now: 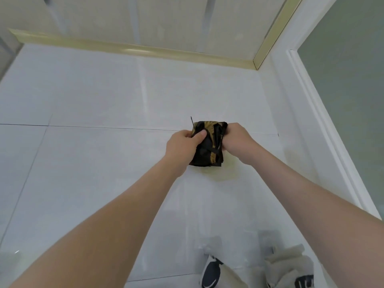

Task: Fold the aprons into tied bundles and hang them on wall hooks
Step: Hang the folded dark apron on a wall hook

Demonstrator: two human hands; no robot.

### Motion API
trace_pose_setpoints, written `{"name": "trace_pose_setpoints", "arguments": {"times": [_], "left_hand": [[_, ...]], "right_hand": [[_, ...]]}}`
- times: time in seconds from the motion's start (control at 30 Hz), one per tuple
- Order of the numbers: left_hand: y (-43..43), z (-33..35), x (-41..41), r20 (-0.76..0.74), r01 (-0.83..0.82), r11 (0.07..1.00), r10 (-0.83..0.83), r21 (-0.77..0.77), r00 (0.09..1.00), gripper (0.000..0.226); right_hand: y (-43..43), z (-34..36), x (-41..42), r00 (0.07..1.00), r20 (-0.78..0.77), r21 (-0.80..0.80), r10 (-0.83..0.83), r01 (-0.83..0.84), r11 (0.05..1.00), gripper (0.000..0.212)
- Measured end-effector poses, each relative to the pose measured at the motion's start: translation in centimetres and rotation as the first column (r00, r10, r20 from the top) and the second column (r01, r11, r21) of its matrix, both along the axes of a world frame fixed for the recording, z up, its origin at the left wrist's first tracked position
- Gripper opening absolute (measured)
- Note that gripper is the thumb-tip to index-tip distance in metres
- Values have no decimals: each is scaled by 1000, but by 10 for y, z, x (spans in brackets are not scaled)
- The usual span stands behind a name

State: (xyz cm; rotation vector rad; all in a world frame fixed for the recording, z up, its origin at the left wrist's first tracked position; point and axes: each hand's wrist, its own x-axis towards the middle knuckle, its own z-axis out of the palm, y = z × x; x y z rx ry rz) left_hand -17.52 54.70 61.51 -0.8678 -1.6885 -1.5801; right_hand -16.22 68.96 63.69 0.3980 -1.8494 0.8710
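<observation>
Head view, both arms outstretched, left hand (pixel 185 142) and right hand (pixel 236 140) gripping folded apron bundle (pixel 207 146)

The floor (pixel 93 163) is pale glossy tile crossed by thin dark grout lines. A gold trim strip (pixel 133 47) bounds its far edge and a white skirting (pixel 324 129) its right side. Black-and-white shoes (pixel 212 273) stand on it at the near edge.
</observation>
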Motion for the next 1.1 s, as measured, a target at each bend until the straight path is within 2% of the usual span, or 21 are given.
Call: {"name": "trace_pose_setpoints", "arguments": {"times": [0.13, 0.2, 0.27, 0.37, 0.43, 0.53, 0.6, 0.67, 0.73, 0.8, 0.87, 0.97, 1.1], "left_hand": [[13, 6, -6, -12, -44, 998, 44, -47, 999, 27], [18, 7, -7, -15, -98, 993, 97, -69, 995, 40], [21, 7, -10, -14, -154, 983, 153, -96, 988, 47], [18, -4, -10, -45, -239, 959, 235, -153, 971, 36], [14, -14, -7, -61, -281, 933, 275, -223, 960, 36], [10, -26, 1, -38, -289, 920, 289, -266, 956, 34], [13, -33, 7, -25, -304, 919, 307, -251, 951, 30], [16, -39, 16, -3, -321, 919, 329, -229, 944, 27], [18, -48, 25, 17, -351, 912, 363, -210, 932, 35], [16, -62, 36, -46, -413, 888, 412, -202, 910, 35], [9, -86, 44, -171, -467, 864, 439, -188, 882, 30], [-10, -133, 50, -231, -483, 859, 442, -169, 867, 30], [-42, -184, 63, -219, -466, 874, 432, -137, 875, 24]], "right_hand": [[13, 9, -6, 997, 30, -97, 71, -68, 993, 21], [17, 7, -6, 991, 94, -73, 100, -93, 993, 23], [19, 2, -10, 989, 143, -23, 46, -43, 999, 24], [19, -6, -13, 987, 159, -29, 7, -2, 1000, 26], [17, -17, -11, 986, 141, -80, 91, -81, 994, 26], [14, -43, -6, 947, 50, -202, 317, -301, 932, 27], [13, -59, -4, 935, -3, -274, 354, -341, 899, 27], [13, -70, -4, 959, -46, -320, 280, -280, 905, 27], [9, -82, -2, 980, -100, -353, 174, -199, 914, 27], [3, -98, 7, 987, -159, -344, 31, -85, 935, 31], [-5, -118, 14, 973, -209, -319, -94, 22, 947, 41], [-28, -154, 23, 956, -270, -262, -114, 41, 964, 45], [-74, -208, 39, 957, -288, -136, -27, -13, 991, 31]]}}
